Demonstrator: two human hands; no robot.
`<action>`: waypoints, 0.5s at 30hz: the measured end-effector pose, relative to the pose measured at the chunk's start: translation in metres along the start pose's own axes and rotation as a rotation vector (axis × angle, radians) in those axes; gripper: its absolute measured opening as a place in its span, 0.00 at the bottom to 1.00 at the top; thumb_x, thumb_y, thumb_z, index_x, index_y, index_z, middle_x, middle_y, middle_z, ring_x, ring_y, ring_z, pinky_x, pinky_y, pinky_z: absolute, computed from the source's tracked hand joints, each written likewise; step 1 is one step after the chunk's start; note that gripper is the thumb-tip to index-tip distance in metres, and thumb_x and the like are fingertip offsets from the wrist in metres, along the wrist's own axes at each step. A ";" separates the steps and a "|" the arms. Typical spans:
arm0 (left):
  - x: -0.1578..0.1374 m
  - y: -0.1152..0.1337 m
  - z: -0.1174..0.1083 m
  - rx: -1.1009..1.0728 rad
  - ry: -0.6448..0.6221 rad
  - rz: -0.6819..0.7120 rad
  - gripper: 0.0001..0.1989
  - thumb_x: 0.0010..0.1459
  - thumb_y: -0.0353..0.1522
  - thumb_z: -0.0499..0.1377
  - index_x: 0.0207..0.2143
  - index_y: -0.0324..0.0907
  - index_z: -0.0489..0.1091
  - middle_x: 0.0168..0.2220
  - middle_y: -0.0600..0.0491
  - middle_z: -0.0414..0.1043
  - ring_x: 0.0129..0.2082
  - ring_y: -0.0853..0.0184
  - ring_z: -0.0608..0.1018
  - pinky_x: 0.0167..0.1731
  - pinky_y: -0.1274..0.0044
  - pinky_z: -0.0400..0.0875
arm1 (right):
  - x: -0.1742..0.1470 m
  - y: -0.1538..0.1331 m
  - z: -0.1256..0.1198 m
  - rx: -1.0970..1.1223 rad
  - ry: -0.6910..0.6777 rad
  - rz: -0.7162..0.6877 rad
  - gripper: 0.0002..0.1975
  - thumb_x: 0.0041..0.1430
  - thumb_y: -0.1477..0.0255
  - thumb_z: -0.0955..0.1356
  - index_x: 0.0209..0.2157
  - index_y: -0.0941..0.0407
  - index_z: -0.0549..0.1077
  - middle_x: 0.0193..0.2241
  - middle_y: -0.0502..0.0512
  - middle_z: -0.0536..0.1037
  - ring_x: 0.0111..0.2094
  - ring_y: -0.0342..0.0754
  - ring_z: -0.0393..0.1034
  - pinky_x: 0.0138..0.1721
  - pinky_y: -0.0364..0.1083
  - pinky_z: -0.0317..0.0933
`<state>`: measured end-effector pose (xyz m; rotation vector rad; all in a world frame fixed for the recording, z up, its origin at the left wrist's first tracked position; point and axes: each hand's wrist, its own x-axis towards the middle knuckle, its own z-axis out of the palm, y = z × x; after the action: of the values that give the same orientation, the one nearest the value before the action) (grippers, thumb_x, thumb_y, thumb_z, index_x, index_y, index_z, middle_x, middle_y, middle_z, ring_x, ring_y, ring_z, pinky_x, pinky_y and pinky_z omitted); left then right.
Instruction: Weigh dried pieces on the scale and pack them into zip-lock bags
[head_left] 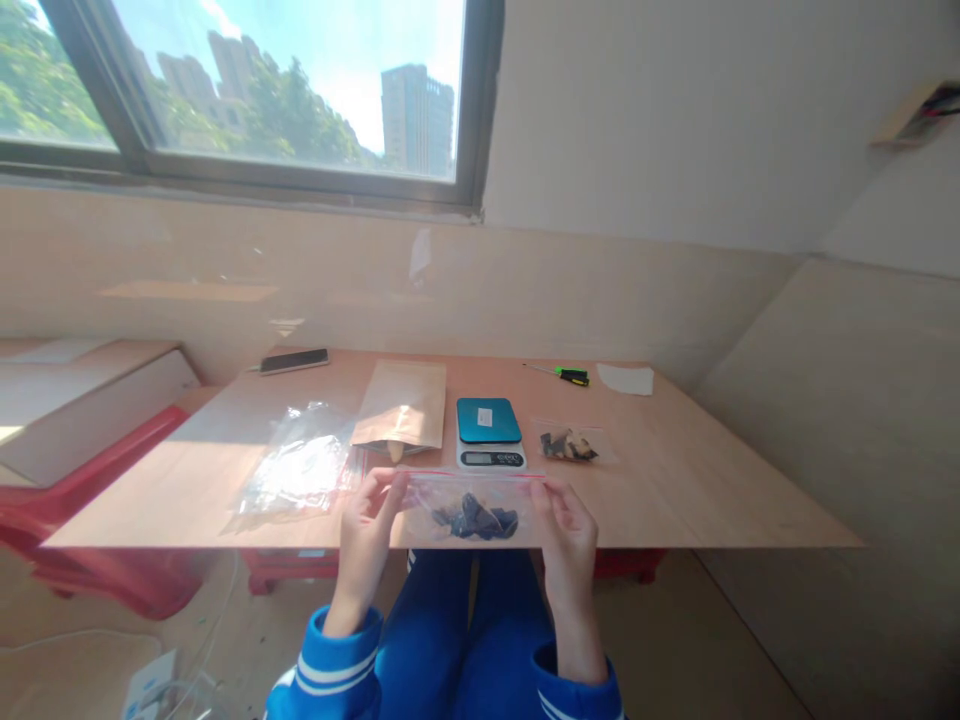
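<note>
Blue sleeves [334,662] with white stripes show at my wrists, above my legs in blue trousers [439,640]. Between my hands is a clear zip bag [480,487] holding dark, crinkled pieces [476,520], at the near edge of the bench [697,490]; I cannot tell whether it touches the wood. Left hand [371,510] pinches the bag's upper left corner between thumb and fingers, and right hand [564,515] grips the upper right corner likewise, so the red-lined top runs fairly straight across. Just beyond it sits a small scale [489,430] with a teal top, a white label on that, and a display facing me. To its right lies a second clear bag [602,443] with dark and tan pieces inside. To its left is a brown paper pouch [405,400], its mouth toward me, and farther left a spread of clear bags [300,465], shiny with sunlight. Toward the back I see a phone [294,361] at left, a screwdriver [568,375] at right, and white paper [626,379] beside it. Above, a window [315,90] looks onto trees and tall buildings.
</note>
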<state>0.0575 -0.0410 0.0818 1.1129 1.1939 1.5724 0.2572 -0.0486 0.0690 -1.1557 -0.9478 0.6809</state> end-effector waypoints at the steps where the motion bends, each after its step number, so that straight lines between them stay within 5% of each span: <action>1: 0.000 0.001 0.000 0.013 0.002 0.006 0.16 0.52 0.44 0.62 0.30 0.40 0.72 0.28 0.52 0.75 0.31 0.65 0.78 0.35 0.74 0.75 | 0.000 0.001 0.000 0.006 0.011 0.004 0.14 0.54 0.59 0.70 0.31 0.57 0.75 0.31 0.56 0.80 0.36 0.51 0.74 0.43 0.51 0.67; 15: -0.004 -0.001 0.000 0.194 0.064 0.110 0.12 0.55 0.41 0.60 0.31 0.41 0.72 0.30 0.52 0.77 0.34 0.64 0.78 0.35 0.76 0.71 | 0.001 0.013 0.001 0.024 0.054 0.004 0.14 0.54 0.60 0.70 0.33 0.57 0.74 0.33 0.56 0.79 0.37 0.51 0.73 0.43 0.50 0.65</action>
<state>0.0592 -0.0446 0.0799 1.2798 1.3714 1.6116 0.2569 -0.0436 0.0570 -1.1496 -0.8901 0.6594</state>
